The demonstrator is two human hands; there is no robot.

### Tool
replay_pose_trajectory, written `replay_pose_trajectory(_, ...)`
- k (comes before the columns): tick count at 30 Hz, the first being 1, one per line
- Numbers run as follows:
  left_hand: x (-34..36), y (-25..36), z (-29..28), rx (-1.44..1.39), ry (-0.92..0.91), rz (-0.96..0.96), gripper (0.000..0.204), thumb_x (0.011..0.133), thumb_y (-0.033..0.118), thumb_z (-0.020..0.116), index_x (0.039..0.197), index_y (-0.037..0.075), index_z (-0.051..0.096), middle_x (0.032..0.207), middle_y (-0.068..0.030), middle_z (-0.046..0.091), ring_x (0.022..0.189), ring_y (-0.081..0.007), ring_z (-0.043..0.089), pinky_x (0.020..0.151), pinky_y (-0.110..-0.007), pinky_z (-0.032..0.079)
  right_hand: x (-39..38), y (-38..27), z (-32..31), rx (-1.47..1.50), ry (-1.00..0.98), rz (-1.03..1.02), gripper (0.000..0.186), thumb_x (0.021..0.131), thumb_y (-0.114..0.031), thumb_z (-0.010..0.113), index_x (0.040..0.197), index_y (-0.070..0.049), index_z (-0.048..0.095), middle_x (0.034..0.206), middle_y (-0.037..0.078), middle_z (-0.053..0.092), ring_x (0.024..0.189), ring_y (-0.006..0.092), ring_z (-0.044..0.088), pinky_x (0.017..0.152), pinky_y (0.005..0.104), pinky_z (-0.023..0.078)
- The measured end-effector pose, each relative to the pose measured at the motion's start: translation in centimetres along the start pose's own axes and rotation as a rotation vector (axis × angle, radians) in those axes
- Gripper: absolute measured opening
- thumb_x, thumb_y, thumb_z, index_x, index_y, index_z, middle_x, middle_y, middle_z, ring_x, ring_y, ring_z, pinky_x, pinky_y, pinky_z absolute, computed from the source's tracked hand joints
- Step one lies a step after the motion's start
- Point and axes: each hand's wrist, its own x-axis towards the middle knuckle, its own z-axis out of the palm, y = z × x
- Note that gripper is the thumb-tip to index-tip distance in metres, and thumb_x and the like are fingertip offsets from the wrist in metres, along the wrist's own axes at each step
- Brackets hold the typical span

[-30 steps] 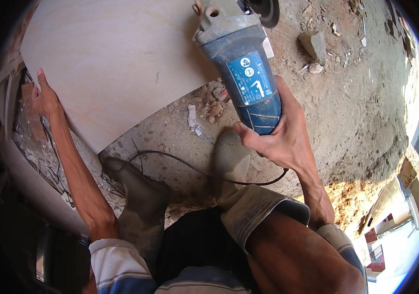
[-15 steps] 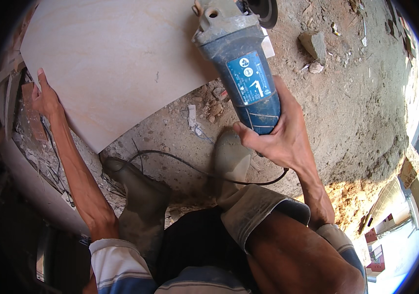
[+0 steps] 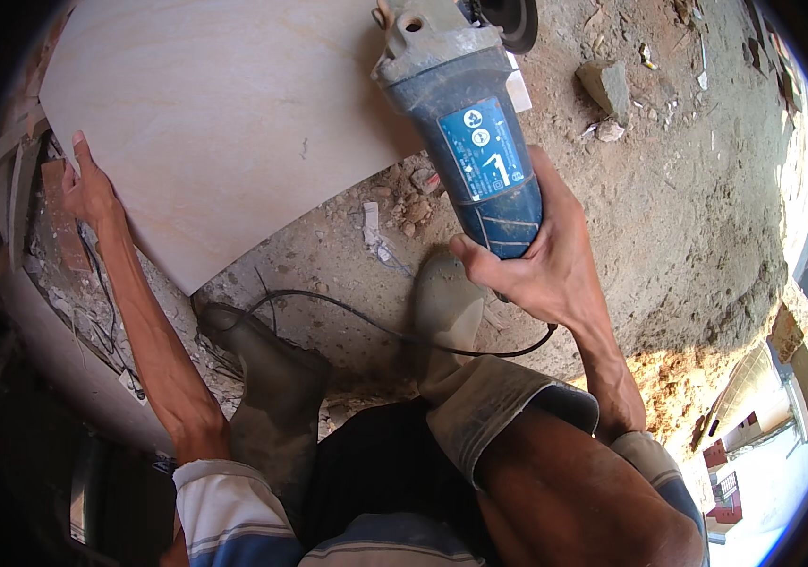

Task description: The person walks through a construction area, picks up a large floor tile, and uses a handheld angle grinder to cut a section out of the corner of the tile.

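Observation:
A large cream tile [image 3: 215, 142] with faint veining lies at the upper left. My left hand [image 3: 92, 194] is closed on its left edge, thumb on the top face and the other fingers partly hidden at the edge. In my right hand [image 3: 555, 265] is a blue angle grinder [image 3: 479, 156], gripped round the rear of its body. Its worn grey gear head points away from me, above the tile's right part. The dark cutting disc [image 3: 514, 21] stands out on the head's right side and is cut off by the top of the picture.
A black power cord [image 3: 366, 326] loops from the grinder across my boots [image 3: 267, 364]. Rubble and a broken stone [image 3: 604, 90] lie on the dirt ground at the right. A scrap of white tile [image 3: 517, 90] shows beside the grinder. Wooden pieces [image 3: 21, 180] stand at the far left.

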Motion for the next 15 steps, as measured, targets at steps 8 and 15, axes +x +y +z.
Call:
replay_pose_trajectory(8, 0.51, -0.31, -0.21, 0.072, 0.026, 0.009, 0.103, 0.084, 0.055, 0.090, 0.140, -0.022, 0.052, 0.117, -0.0302, 0.074, 0.101, -0.0304, 0.076, 0.087, -0.037, 0.062, 0.15, 0.29, 0.23, 0.040, 0.004, 0.020, 0.079, 0.071, -0.025, 0.087, 0.137, 0.005, 0.056, 0.105, 0.021, 0.076, 0.095, 0.0309, 0.077, 0.087, 0.0419, 0.062)
replay_pose_trajectory(15, -0.12, 0.36, 0.01, 0.047, 0.007, 0.031, 0.098, 0.086, 0.053, 0.089, 0.139, -0.022, 0.053, 0.117, -0.0292, 0.074, 0.099, -0.0292, 0.075, 0.086, -0.036, 0.062, 0.04, 0.20, 0.10, 0.018, 0.005, -0.015, 0.077, 0.072, -0.023, 0.087, 0.136, 0.005, 0.057, 0.104, 0.020, 0.077, 0.095, 0.0298, 0.077, 0.087, 0.0411, 0.062)
